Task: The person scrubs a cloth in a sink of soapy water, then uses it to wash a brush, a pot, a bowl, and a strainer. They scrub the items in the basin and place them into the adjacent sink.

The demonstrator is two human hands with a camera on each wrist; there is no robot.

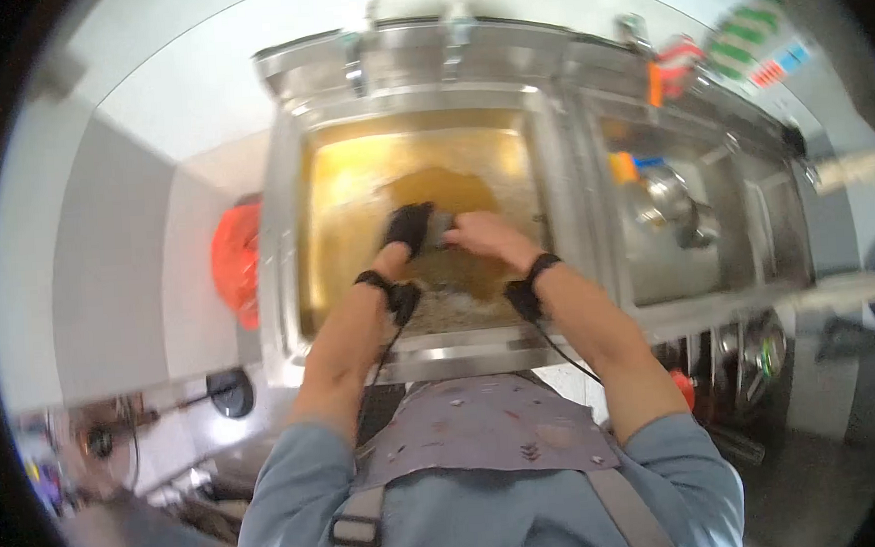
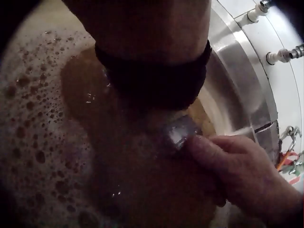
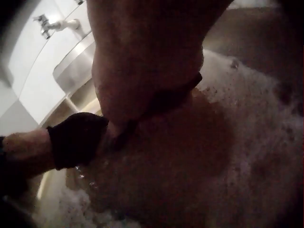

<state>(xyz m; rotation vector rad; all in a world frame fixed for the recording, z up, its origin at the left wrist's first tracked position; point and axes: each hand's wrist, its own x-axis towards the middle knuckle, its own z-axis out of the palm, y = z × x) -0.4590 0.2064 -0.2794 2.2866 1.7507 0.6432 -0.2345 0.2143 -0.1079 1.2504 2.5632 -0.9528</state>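
Observation:
Both hands work low over a steel sink filled with brownish, foamy water. My left hand wears a black glove and reaches down at the water, its fingers hidden. My right hand is bare, just to the right of the glove. In the left wrist view its thumb and curled fingers pinch a small, shiny grey thing right beside the glove. The same grey thing shows blurred between the hands in the head view. I cannot tell whether the gloved fingers grip it too.
Two taps reach over the sink's back edge. A second steel basin to the right contains metal pots. An orange-red bag hangs left of the sink. Cloths and packets lie at the back right.

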